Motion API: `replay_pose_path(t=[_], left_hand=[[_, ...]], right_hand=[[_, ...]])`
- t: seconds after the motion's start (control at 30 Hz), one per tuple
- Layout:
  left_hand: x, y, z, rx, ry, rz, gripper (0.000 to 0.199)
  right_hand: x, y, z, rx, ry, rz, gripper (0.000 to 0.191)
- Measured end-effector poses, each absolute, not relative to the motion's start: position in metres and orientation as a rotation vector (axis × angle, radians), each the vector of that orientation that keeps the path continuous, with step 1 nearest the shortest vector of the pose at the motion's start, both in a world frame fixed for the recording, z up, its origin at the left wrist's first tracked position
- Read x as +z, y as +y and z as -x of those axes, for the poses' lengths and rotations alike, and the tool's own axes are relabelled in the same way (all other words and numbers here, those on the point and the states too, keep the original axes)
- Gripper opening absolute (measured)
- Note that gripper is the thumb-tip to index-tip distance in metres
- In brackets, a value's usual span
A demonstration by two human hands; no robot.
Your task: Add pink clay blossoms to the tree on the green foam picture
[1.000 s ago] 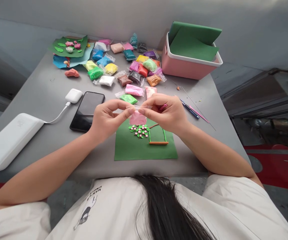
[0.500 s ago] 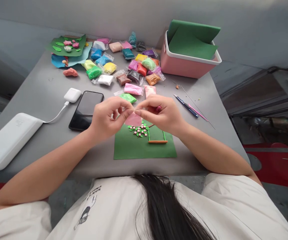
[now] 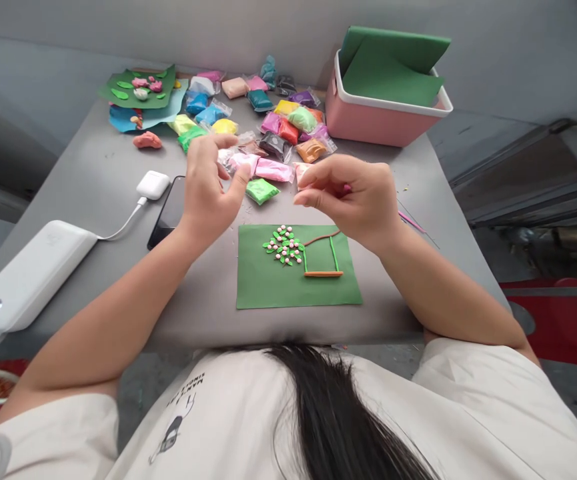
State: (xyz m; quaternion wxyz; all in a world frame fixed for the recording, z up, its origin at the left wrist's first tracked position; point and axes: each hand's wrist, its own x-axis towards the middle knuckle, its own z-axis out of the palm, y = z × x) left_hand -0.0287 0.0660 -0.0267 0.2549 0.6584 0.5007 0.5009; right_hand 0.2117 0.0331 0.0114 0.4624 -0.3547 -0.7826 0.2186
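My left hand (image 3: 211,187) is raised over the table, thumb and fingers apart, beside a light pink packet (image 3: 244,162) lying among the others. My right hand (image 3: 361,197) is curled, with thumb and index fingertips close together and a small dark pink piece (image 3: 347,189) showing among its folded fingers. Between and below the hands lies a green sheet (image 3: 288,290). It bears a cluster of green leaves with pale pink dots (image 3: 284,245), a brown strand (image 3: 321,237), two green upright strands and an orange bar (image 3: 323,274).
Colourful clay packets (image 3: 288,130) spread across the back. A pink box (image 3: 383,123) with green sheets stands back right. At left are a phone (image 3: 167,213), a white case (image 3: 153,185) and a power bank (image 3: 33,273). A pink tool (image 3: 411,222) lies right.
My hands have moved apart, the left one up and left, the right one to the right. The light pink packet that hung between them now lies by my left hand.
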Motion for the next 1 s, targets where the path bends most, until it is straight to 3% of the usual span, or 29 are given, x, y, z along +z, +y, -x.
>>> replay_pose_path(t=[0.1, 0.23, 0.37, 1.0], left_hand=[[-0.011, 0.033, 0.011, 1.087, 0.985, -1.565, 0.044], [-0.007, 0.010, -0.003, 0.935, 0.718, -1.166, 0.056], [-0.008, 0.005, -0.004, 0.900, 0.718, -1.009, 0.055], [-0.006, 0.005, -0.005, 0.906, 0.826, -1.047, 0.051]], right_hand=[[0.020, 0.018, -0.211, 0.338, -1.987, 0.673, 0.006], [0.020, -0.001, -0.210, 0.321, -2.046, 0.708, 0.021], [0.010, -0.008, -0.211, 0.307, -2.002, 0.792, 0.009], [-0.017, 0.004, -0.217, 0.091, -2.002, 0.695, 0.008]])
